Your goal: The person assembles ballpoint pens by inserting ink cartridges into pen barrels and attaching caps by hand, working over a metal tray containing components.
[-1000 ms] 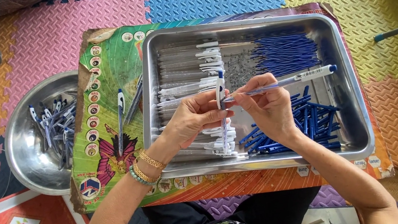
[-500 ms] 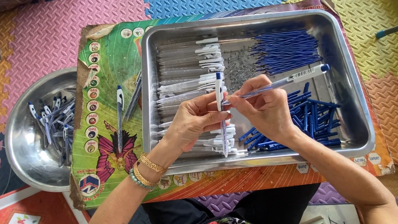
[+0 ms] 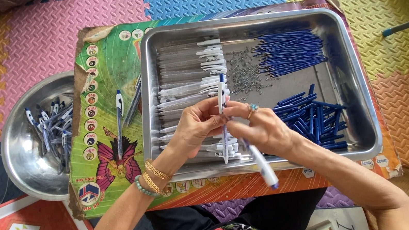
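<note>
Now the clear pen (image 3: 261,164) in the right hand (image 3: 263,131) points down toward the person; before, it pointed off to the right. Both hands meet over the metal tray (image 3: 353,76). The left hand (image 3: 198,126) fingers pinch an upright white pen (image 3: 222,113).

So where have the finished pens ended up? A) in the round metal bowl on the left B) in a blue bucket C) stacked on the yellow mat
A: assembled blue-and-white pens lie piled in the round metal bowl, left of the tray.
</note>
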